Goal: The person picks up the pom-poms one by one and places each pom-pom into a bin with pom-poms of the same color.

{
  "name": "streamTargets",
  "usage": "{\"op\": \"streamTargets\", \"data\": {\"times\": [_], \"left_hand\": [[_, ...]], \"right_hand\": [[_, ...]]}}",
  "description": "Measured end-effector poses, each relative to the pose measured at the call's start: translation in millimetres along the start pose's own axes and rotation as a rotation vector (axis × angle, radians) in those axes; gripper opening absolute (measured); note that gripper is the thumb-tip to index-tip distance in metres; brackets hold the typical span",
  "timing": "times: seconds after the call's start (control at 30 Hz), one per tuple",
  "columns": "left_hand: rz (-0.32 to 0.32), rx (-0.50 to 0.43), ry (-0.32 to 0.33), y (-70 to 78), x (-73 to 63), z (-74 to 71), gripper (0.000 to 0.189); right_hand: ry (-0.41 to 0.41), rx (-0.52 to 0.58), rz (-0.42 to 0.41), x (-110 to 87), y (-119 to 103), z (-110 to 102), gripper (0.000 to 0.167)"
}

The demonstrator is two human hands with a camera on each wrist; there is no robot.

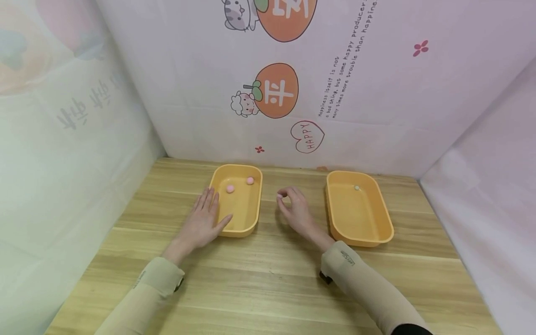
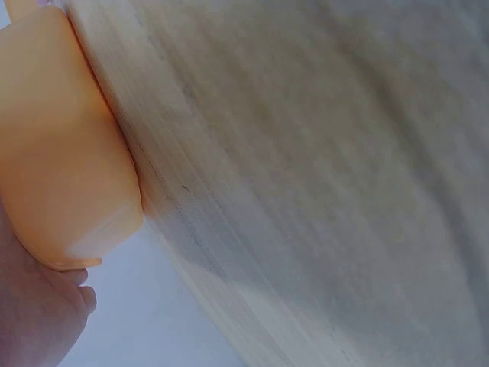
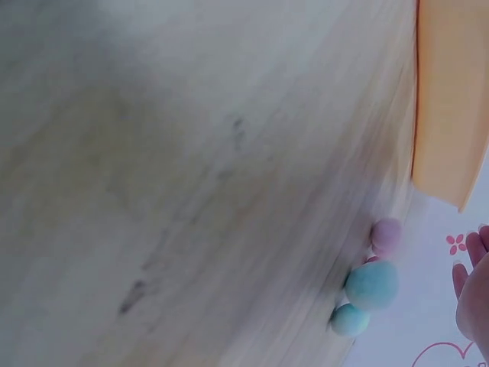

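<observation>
My left hand (image 1: pixel 202 223) lies along the left side of a yellow-orange plastic bin (image 1: pixel 258 200), fingers straight over the rim and thumb spread across the near end. Inside that bin sit two pink balls, one further back (image 1: pixel 250 180) and one nearer the hand (image 1: pixel 230 189). Right of this bin, my right hand (image 1: pixel 296 211) pinches a small pink ball (image 1: pixel 279 196) between thumb and index fingertip. In the right wrist view, another pink ball (image 3: pixel 386 235), a larger teal ball (image 3: pixel 372 284) and a smaller teal ball (image 3: pixel 350 319) lie on the table; the head view hides them behind the hand.
A second yellow-orange bin (image 1: pixel 380 209) stands to the right of the right hand, with one small pale green ball (image 1: pixel 357 188) inside near its far end. The wood-grain table (image 1: pixel 251 284) meets a printed white cloth wall (image 1: pixel 201 125) at the back.
</observation>
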State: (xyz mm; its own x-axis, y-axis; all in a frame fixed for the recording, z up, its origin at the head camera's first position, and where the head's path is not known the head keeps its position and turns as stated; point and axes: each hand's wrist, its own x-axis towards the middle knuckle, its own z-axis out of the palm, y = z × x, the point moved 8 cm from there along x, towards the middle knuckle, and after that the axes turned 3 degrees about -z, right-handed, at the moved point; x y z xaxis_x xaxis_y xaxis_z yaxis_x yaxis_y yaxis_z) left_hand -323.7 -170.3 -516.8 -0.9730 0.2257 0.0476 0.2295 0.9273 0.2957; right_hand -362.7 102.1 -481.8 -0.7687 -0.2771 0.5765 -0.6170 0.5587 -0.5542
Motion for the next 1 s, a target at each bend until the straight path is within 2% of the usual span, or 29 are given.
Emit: {"op": "streamTargets", "data": {"times": [0.43,1.0], "left_hand": [[0.001,0.006,0.003,-0.4,0.3,-0.1,0.098],[0.001,0.010,0.003,0.9,-0.1,0.2,0.097]], "right_hand": [[-0.013,-0.016,0.014,10.3,-8,8,0.012],[-0.032,-0.025,-0.038,25.9,-24,26,0.012]]}}
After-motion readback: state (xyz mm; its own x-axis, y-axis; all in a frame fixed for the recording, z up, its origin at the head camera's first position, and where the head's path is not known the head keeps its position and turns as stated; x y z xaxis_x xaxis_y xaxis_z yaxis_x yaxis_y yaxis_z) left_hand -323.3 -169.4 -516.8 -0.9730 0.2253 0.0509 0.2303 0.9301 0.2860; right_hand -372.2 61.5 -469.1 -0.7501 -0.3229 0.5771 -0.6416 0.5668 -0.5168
